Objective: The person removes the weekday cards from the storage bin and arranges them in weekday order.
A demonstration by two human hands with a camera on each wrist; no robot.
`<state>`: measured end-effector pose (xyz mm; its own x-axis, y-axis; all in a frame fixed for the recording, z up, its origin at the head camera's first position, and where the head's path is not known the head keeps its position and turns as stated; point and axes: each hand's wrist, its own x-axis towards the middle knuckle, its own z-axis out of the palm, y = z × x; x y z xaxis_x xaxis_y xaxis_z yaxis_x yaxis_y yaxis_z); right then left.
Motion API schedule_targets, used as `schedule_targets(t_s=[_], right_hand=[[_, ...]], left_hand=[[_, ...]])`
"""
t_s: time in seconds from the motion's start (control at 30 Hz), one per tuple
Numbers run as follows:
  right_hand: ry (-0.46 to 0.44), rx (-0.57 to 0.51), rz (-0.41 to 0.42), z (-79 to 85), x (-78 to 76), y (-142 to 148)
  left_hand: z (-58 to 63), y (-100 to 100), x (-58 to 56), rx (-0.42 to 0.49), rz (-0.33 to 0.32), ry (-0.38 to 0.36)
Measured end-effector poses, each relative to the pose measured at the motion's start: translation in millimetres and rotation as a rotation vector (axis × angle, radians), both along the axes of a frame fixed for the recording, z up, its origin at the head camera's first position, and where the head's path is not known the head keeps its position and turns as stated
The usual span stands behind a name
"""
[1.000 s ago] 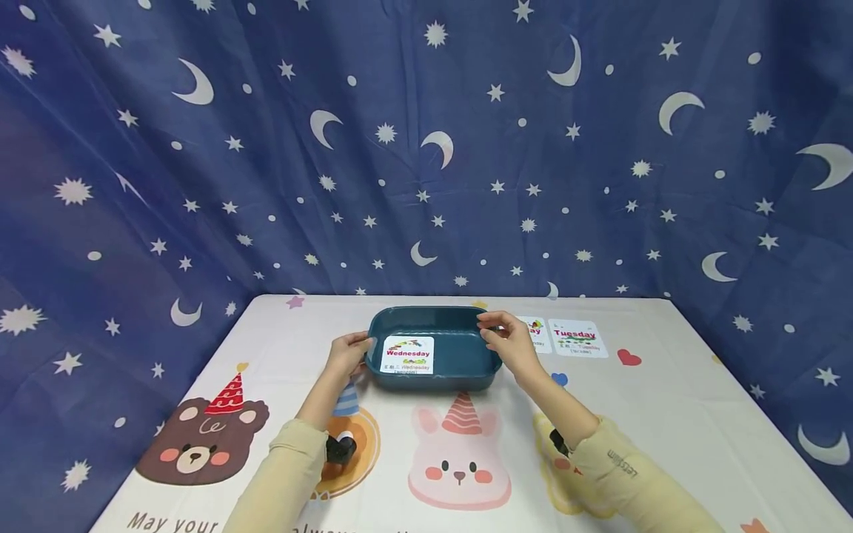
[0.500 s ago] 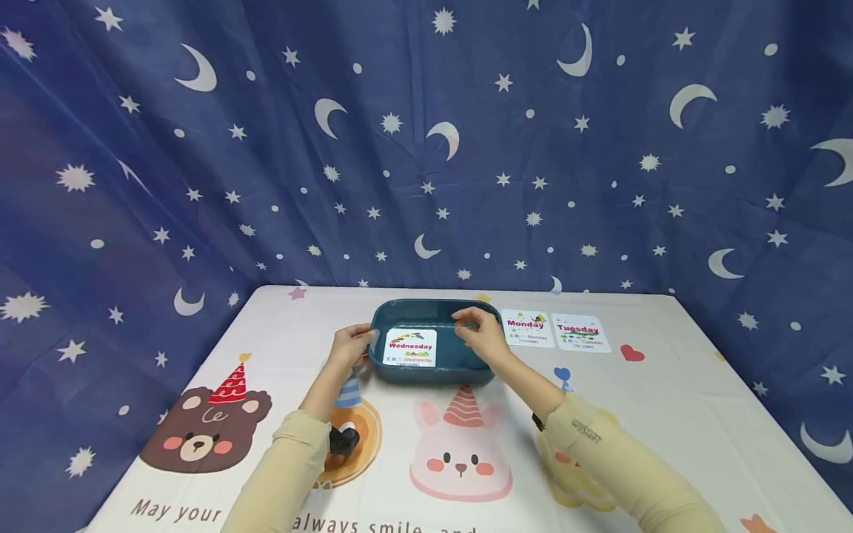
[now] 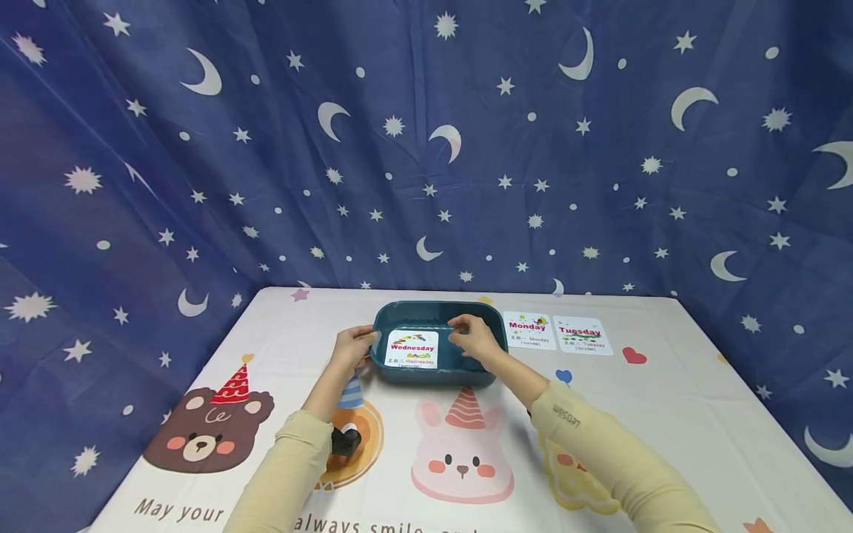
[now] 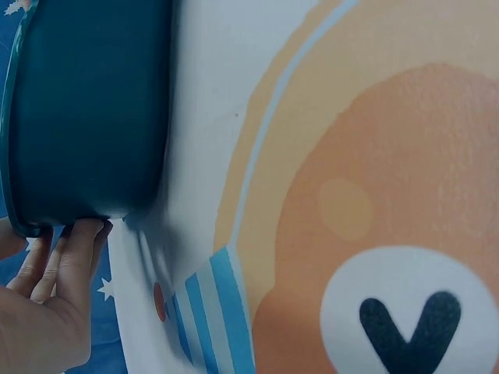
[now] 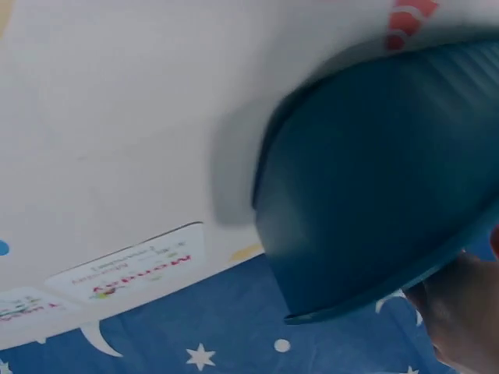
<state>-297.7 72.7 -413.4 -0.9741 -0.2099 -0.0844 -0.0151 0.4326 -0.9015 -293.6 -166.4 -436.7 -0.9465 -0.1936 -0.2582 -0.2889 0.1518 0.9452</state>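
Observation:
A dark teal rectangular plastic box (image 3: 460, 379) with rounded corners stands on the table, its open top facing up. A white card (image 3: 412, 349) with "Wednesday" in red lies inside, toward the left. My left hand (image 3: 353, 346) grips the box's left end; in the left wrist view, the fingers (image 4: 74, 261) lie against its outer wall and the thumb reaches to the rim. My right hand (image 3: 474, 339) is over the box's right part, its bent fingertips a little right of the card. In the right wrist view, the box wall hides most of that hand.
Right of the box, a "Monday" card (image 3: 529, 331) and a "Tuesday" card (image 3: 583, 335) lie side by side. The table wears a white cloth (image 3: 720, 429) printed with cartoon animals. Behind it hangs a blue curtain (image 3: 413, 148) with moons and stars.
My right hand has moved left from the box's right rim to over its inside, uncovering the Monday card. The left hand stays on the box's left end.

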Motion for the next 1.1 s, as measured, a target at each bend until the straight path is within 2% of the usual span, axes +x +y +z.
schedule_targets(t_s=[0.2, 0.5, 0.53, 0.63, 0.73, 0.8, 0.87, 0.93, 1.0, 1.1], right_hand=[[-0.049, -0.003, -0.011, -7.3, -6.2, 0.3], [-0.246, -0.045, -0.001, -14.6, -19.4, -1.4], [-0.261, -0.055, 0.003, -22.1, -25.5, -0.9], [-0.293, -0.066, 0.005, -24.4, -24.3, -3.5], [-0.318, -0.079, 0.007, -11.8, -12.2, -8.0], [-0.349, -0.096, -0.015, 5.6, 2.5, -12.2], [-0.384, -0.132, -0.044, 11.5, 5.9, -16.2], [-0.426, -0.175, -0.106, 1.9, -3.0, -20.2], [-0.438, -0.251, -0.139, -16.3, -16.1, -20.2], [-0.467, -0.34, -0.171, -102.1, -81.3, -20.1]], left_hand=[[0.1, 0.5, 0.7, 0.002, 0.003, -0.001], [1.3, -0.1, -0.8, 0.004, 0.002, 0.003], [1.4, 0.0, -0.5, 0.007, 0.004, 0.003], [0.4, 0.2, 0.2, 0.014, 0.006, 0.001], [-1.2, 0.0, 0.1, 0.02, 0.009, 0.001], [-1.8, 0.2, 0.1, 0.021, 0.008, -0.003], [-0.8, 0.5, 1.0, 0.02, 0.01, -0.004], [0.5, 0.8, 2.2, 0.014, 0.014, -0.003], [1.2, 1.4, 3.2, 0.007, 0.011, 0.001], [1.8, 2.2, 3.6, 0.0, 0.011, -0.002]])
